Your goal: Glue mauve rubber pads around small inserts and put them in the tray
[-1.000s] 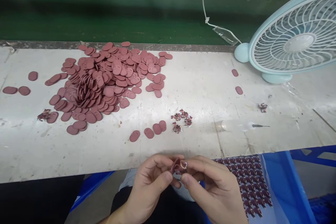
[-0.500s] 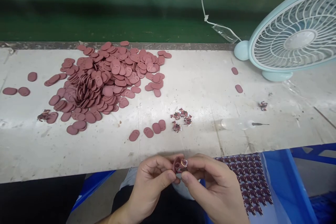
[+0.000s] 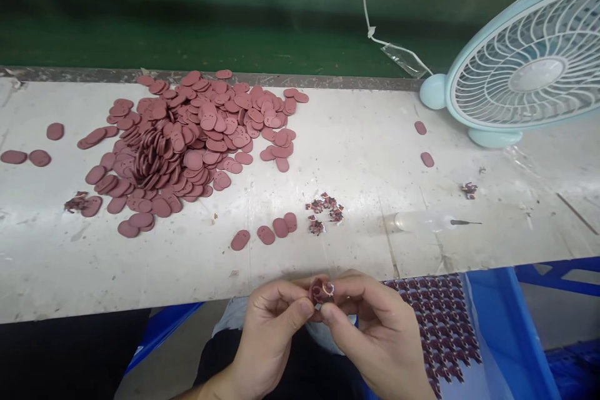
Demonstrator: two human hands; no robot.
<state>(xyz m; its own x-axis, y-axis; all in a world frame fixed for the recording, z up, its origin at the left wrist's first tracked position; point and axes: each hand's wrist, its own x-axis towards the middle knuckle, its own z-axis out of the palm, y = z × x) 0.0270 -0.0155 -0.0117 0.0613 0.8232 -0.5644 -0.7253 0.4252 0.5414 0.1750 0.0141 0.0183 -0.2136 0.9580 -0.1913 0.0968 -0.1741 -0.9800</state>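
My left hand (image 3: 276, 325) pinches a reddish-brown oval disc (image 3: 314, 291) between thumb and fingers, just off the table's front edge. Against that disc, my right hand (image 3: 370, 325) holds a small dark-red figurine (image 3: 327, 290) with a pale yellow and white band. The two pieces touch or overlap; how they join is hidden by my fingertips. Ahead of my hands on the table lie several loose discs (image 3: 266, 235) in a short row, with a cluster of similar small figurines (image 3: 323, 205) to their right.
A large heap of oval discs (image 3: 187, 137) covers the table's left side. To the right lie a clear bottle with a thin dark needle tip (image 3: 422, 222) and another figurine (image 3: 469, 190). A light-blue fan (image 3: 529, 75) stands back right. Below, a blue crate (image 3: 520, 325) holds rows of figurines (image 3: 445, 325).
The figurine in my right hand has come closer against the disc in my left hand. The view has shifted slightly; the things on the table stay in place.
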